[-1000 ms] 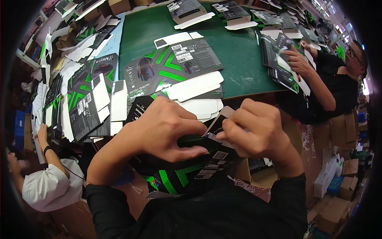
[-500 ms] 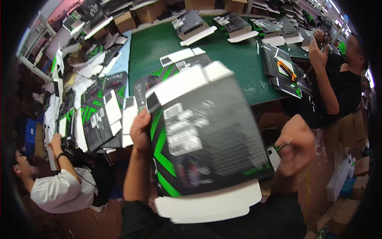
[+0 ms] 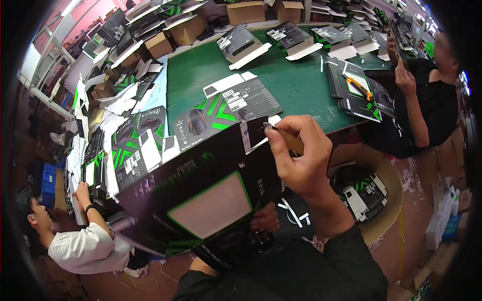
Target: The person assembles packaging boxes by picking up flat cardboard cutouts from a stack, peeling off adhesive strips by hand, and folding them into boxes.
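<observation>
A flat black carton (image 3: 165,215) with green trim and a pale, green-framed window panel is tilted up in front of me. My left hand (image 3: 266,218) holds it, its fingers curled at the carton's right edge and the rest hidden behind. At the upper corner flap, my right hand (image 3: 304,155) is closed in a pinch; whatever lies between thumb and forefinger is too small to name. Beyond, another flat carton (image 3: 231,104) with green chevrons and white flaps lies on the green table (image 3: 191,60).
On the right a large round bin (image 3: 394,200) holds dark printed cartons. An orange cutter (image 3: 360,86) rests on a carton stack (image 3: 346,103). Cartons line the table's far edge. One person (image 3: 83,246) works at left, another (image 3: 427,100) at right. Paper scraps litter the floor.
The carton has turned over and swung left, showing its windowed side instead of the text side. My right hand has come from beside it to its upper corner. My left hand moved lower right.
</observation>
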Demonstrator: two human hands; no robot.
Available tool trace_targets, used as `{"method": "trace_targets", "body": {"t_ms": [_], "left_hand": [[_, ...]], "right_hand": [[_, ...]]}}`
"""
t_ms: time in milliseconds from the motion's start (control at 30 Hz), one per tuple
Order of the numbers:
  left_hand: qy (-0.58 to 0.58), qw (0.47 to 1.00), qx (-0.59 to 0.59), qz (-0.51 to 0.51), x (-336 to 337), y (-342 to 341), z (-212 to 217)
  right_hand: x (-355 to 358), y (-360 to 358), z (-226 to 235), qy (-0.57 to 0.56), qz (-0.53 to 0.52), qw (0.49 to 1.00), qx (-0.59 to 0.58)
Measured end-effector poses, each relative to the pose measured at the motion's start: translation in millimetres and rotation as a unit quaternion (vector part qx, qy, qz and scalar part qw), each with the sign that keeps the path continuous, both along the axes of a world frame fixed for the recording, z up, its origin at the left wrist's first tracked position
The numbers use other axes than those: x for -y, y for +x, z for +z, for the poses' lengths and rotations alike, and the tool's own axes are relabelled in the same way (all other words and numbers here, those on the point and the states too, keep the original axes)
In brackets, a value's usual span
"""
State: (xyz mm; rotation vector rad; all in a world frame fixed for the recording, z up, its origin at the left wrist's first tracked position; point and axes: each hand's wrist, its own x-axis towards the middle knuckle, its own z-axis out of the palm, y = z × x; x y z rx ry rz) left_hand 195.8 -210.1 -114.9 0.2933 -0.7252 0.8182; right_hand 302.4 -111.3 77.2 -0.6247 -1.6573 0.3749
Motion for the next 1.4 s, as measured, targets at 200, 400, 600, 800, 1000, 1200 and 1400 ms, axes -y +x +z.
{"method": "trace_targets", "body": {"t_ms": [200,400,600,800,1000,1200,1400], "left_hand": [[0.023,0.999,0.036,-0.015,-1.0,8.6,0.9],[0.036,0.996,0.071,-0.031,-1.6,13.3,11.4],[0.047,0.992,0.105,-0.052,5.4,25.4,-8.2],[0.058,0.987,0.135,-0.066,8.4,33.1,-13.7],[0.072,0.981,0.162,-0.080,9.6,42.7,-14.6],[0.093,0.973,0.186,-0.097,4.8,51.5,-12.2],[0.115,0.967,0.207,-0.093,7.5,49.4,-10.9]], "right_hand": [[0.5,7.0,0.2,0.018,0.018,0.999,0.046],[2.4,18.2,-3.5,0.050,0.081,0.994,0.061],[13.4,31.1,4.9,0.328,0.059,0.932,0.144],[33.2,48.8,0.4,0.127,0.033,0.986,0.102],[26.0,48.4,-28.5,-0.069,-0.006,0.996,0.054],[22.4,53.8,-40.5,-0.055,0.001,0.997,0.052],[19.2,60.1,-45.3,0.087,0.020,0.990,0.107]]}}
